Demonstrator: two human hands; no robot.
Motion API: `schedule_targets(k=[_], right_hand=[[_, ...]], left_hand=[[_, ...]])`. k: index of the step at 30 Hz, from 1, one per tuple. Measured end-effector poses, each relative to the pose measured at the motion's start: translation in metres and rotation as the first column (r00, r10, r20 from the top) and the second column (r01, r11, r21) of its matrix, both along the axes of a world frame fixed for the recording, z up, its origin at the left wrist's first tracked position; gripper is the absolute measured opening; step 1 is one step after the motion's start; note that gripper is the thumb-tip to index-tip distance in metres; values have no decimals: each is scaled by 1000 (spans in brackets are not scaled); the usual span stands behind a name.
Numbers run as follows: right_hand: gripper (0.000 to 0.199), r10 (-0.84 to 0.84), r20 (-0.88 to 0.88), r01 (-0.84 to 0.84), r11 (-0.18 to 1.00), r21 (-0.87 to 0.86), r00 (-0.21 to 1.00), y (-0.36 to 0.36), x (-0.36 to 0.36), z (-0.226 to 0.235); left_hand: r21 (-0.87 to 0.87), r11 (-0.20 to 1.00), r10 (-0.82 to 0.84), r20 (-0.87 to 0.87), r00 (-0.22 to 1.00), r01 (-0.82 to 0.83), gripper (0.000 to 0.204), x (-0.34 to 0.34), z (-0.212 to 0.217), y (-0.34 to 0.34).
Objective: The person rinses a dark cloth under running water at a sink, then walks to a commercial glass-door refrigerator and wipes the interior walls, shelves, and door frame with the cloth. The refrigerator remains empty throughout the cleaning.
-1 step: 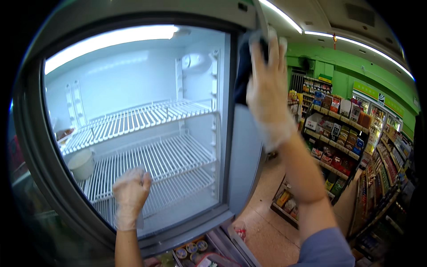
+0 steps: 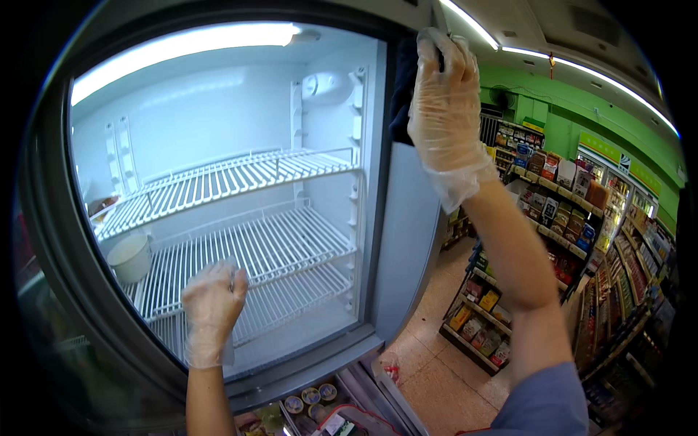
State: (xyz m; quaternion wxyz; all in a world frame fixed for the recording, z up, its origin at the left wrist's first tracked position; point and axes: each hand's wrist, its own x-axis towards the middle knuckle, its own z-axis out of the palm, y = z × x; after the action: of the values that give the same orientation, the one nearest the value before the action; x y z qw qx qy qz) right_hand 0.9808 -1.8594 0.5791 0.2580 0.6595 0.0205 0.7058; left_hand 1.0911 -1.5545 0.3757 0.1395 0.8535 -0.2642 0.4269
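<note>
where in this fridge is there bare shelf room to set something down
Top wire shelf is bare from the left wall to the right rail. Middle wire shelf is free right of the white tub. The lower shelf is partly blocked by the left hand.

Small grocery shop, glass-door display fridge (image 2: 233, 203) with wire racks, aisle shelves of packaged goods (image 2: 552, 211), green walls (image 2: 560, 123), ceiling strip lights (image 2: 472, 25)

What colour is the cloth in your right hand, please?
Dark blue cloth, pressed by the right hand; head view.

Gloved left hand (image 2: 212, 301) loosely curled low, right hand (image 2: 445, 102) raised high, fingers bent, gripping
</note>
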Motion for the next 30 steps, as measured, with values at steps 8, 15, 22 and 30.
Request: schedule_targets(k=[8,15,22,30], right_hand=[[21,-529,-303,457,845,-277,793,24,2,44],[18,-710,-457,503,703,-503,536,26,7,11],[30,-964,-78,454,191,-870,256,38,-22,-158],[39,-919,-390,-52,387,-920,63,20,-21,-334]], left_hand=[[9,999,50,-64,997,-49,27,-6,11,4],[0,999,50,-84,995,-50,26,-1,9,7],[0,999,39,-124,992,-39,27,-7,12,9],[9,996,87,-62,994,-87,33,-6,8,5]])
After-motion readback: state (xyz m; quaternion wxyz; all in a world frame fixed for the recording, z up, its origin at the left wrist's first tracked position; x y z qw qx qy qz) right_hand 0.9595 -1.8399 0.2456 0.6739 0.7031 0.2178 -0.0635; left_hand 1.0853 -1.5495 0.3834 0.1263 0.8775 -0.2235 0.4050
